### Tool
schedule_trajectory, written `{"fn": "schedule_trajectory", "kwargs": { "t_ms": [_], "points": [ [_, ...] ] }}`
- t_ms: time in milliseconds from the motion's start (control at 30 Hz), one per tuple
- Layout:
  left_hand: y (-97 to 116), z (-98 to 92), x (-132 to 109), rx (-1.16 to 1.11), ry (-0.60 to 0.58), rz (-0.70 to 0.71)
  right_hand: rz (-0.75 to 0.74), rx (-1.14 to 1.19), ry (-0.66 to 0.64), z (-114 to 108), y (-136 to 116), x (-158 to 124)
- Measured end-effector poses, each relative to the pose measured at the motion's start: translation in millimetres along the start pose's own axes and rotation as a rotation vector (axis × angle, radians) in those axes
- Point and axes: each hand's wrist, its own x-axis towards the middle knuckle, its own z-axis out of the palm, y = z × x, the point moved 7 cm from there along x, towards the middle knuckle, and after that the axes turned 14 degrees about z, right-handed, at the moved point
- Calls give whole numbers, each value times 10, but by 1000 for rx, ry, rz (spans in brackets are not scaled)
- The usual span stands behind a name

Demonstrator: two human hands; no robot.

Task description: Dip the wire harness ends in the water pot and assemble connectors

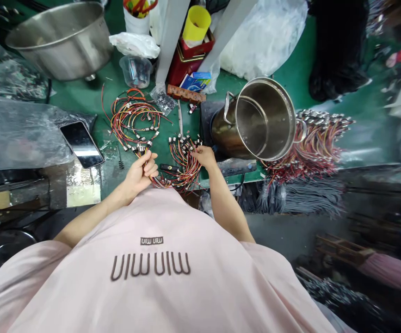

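Note:
My left hand [143,171] is closed round a bundle of thin coloured wires [140,149] whose small metal connectors stick out beyond the fingers. Its lower wire ends run down toward my shirt. To the right, my right hand [203,157] has its fingertips pressed together at a second wire bundle [188,162], on the side by the connectors. Whether it pinches a single wire there is too small to make out. Between the hands lies a small black tool [169,168]. Beyond my left hand, a loose coil of red, yellow and black wires [134,118] rests on the green table.
A tall steel pot [256,120] stands right of my right hand, with a large pile of wires [304,148] past it. A phone [81,144] lies at left. Farther back are a steel basin [64,41], a plastic tub [136,71] and a metal post [170,41].

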Motion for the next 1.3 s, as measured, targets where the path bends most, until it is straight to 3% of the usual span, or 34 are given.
{"fn": "schedule_trajectory", "kwargs": {
  "t_ms": [233, 467, 633, 767, 933, 1000, 1133, 1300],
  "points": [
    [-39, -37, 19, -5, 23, -39, -19, 74, 61, -142, -86, -146],
    [-79, -31, 62, 0, 46, -16, -176, 440, 99, -272, -279, -513],
    [-219, -47, 153, 78, 123, -19, -375, 442, 166, -167, -640, -1012],
    [-281, -60, 246, 120, 156, 12, -505, 299, 137, 35, -908, -1329],
    [-260, -59, 245, 171, 147, 14, -643, 338, 41, 53, -890, -1390],
    [-220, -36, 210, 177, 124, 13, -552, 360, 80, -21, -690, -1198],
    [-176, 40, 147, 157, 40, 2, -138, 169, 236, -82, -161, -669],
    [-168, 167, 35, 111, -81, -69, 15, 19, 121, 139, 21, -335]
  ]
}}
